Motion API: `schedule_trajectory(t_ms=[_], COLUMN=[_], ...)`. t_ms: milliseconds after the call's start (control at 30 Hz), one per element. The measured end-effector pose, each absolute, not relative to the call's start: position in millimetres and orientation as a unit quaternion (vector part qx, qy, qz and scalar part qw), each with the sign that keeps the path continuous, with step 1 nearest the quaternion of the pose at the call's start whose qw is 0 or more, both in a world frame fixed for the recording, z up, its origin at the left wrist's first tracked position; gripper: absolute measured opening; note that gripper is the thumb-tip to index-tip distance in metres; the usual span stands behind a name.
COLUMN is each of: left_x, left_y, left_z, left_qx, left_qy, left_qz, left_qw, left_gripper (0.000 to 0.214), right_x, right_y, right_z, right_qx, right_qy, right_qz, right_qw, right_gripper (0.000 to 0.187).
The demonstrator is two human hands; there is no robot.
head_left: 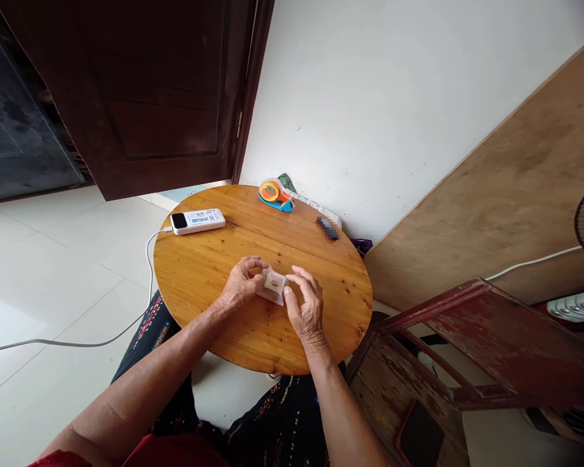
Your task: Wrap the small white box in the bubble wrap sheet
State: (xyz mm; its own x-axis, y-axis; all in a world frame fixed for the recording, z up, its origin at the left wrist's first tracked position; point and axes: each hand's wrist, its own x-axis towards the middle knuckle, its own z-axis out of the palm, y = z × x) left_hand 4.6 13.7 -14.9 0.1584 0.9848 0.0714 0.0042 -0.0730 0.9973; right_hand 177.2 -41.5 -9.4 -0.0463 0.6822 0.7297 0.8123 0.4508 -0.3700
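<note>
Packet: we have a small clear packet (274,283), something small and dark inside it, between our hands over the near middle of the table.
Left hand: our left hand (247,279) has thumb and fingertips pinched on the packet's left edge.
Right hand: our right hand (305,301) is at the right edge, thumb and forefinger apart; we cannot tell whether they touch it.
Tabletop: on the round wooden table (199,272) we see a white device (198,221) with a cable (150,266) plugged in at far left, and an orange-and-blue tape dispenser (270,191) by the far edge.
Blurred spot: a dark object (328,227), too pixelated for us to name.
Chair: to our right, a phone (420,433) lies on the worn wooden chair (496,344).
</note>
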Motion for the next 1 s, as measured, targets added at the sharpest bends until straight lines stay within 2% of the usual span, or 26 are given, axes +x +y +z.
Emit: schedule_trajectory(t_ms=[200,367,600,1000], left_x=[4.9,3.4,7.8,8.5], left_y=[12.7,13.3,9.6,10.1], left_z=[-10.9,-12.9,-19.6,-20.8], left_qx=[0.539,0.561,0.612,0.637], left_qy=[0.454,0.471,0.481,0.483], left_qz=[0.483,0.442,0.441,0.409], left_qw=[0.519,0.517,0.447,0.441], left_gripper=[0.035,0.047,0.058,0.06], right_x=[176.8,175.8,176.5,180.6], right_y=[-42.0,-41.5,-38.4,-35.1], right_z=[-8.4,-7.9,-10.6,9.9], right_qx=[-0.533,-0.522,-0.51,-0.519], right_qy=[-0.707,-0.708,-0.713,-0.735], right_qz=[-0.052,-0.019,0.026,0.088], right_qw=[0.461,0.476,0.481,0.428], right_gripper=[0.018,0.018,0.021,0.025])
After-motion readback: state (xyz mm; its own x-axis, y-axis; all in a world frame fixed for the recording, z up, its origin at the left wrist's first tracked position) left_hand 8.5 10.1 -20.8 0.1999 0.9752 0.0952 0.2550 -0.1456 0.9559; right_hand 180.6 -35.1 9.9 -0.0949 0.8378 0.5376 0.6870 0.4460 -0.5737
